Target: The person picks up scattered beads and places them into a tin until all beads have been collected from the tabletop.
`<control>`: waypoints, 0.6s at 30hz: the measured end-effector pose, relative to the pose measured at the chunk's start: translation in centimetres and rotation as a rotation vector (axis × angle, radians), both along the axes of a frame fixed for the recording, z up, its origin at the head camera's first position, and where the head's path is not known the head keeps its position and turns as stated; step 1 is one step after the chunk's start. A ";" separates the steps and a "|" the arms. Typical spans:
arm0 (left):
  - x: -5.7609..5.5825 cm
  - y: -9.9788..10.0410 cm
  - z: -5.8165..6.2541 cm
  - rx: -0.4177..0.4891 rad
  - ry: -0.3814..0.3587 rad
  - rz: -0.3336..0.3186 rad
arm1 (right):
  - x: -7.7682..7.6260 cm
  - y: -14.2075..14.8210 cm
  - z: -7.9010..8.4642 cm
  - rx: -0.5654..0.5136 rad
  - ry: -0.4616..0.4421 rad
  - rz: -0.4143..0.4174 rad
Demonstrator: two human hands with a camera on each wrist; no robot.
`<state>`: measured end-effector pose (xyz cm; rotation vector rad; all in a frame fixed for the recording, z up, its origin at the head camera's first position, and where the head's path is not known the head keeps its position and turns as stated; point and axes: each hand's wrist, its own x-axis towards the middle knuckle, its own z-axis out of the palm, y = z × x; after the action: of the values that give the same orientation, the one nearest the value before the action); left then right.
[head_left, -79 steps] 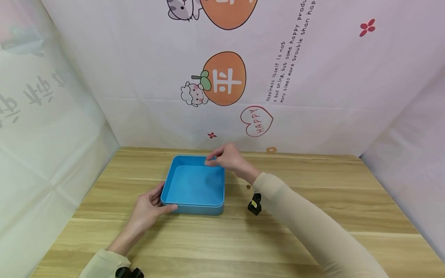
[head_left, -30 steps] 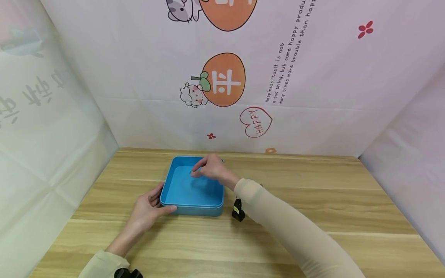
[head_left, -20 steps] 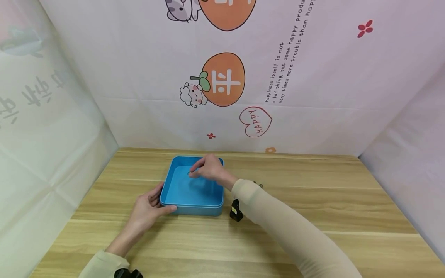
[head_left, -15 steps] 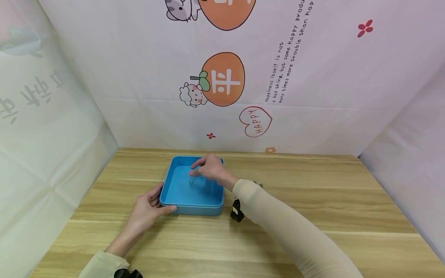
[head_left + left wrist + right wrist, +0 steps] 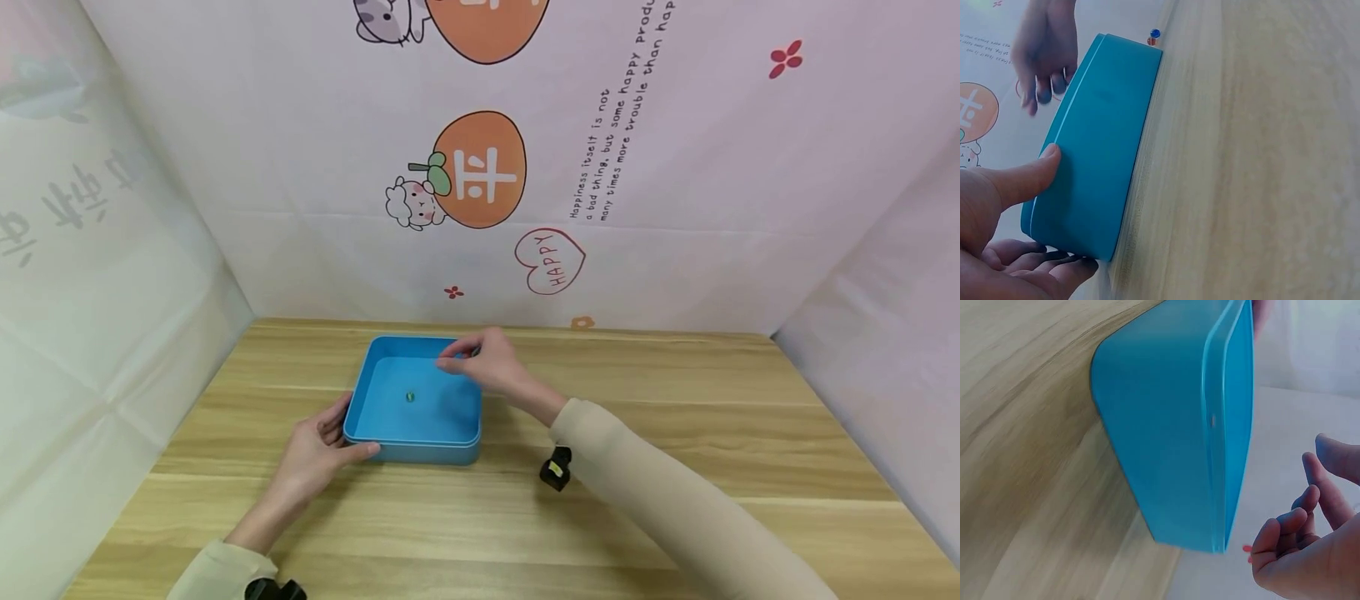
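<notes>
My left hand (image 5: 318, 450) grips the near left corner of a square blue box (image 5: 390, 454), its thumb on the front wall and the other fingers along the left side. Inside the box, a small greenish glass marble (image 5: 410, 397) lies on the floor near the middle. Over the far right rim hovers my right hand (image 5: 489, 360). In the right wrist view, its fingers are loosely bent, thumb and forefinger apart, and nothing shows between them. Beyond the box in the left wrist view are a blue marble (image 5: 1155, 33) and an amber marble (image 5: 1151, 41) on the table.
The box stands on a wood-grain table (image 5: 637, 517). A white printed cloth (image 5: 675, 275) hangs behind it, with more cloth at both sides. In the head view, my right forearm (image 5: 675, 492) crosses the table and the loose marbles cannot be seen.
My right hand moved left over the box, let a marble drop into it, then drew back right to the far rim. The left hand stays on the corner.
</notes>
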<state>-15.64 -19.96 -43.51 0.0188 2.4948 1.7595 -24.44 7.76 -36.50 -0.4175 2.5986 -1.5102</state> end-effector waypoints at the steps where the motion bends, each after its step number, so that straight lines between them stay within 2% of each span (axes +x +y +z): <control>1: 0.0 0.0 0.0 -0.002 0.000 -0.001 | 0.2 0.5 0.1 -0.003 -0.003 -0.003; 10: -0.4 0.3 -0.1 -0.057 0.036 -0.025 | 1.4 4.9 0.2 -0.037 0.019 -0.006; 18: -0.5 0.4 -0.2 -0.079 0.028 -0.025 | 2.1 8.2 -0.1 -0.069 -0.023 -0.034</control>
<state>-16.13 -19.61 -43.72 0.0690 2.5701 1.6617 -22.37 15.91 -36.63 -0.3617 2.5552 -1.6091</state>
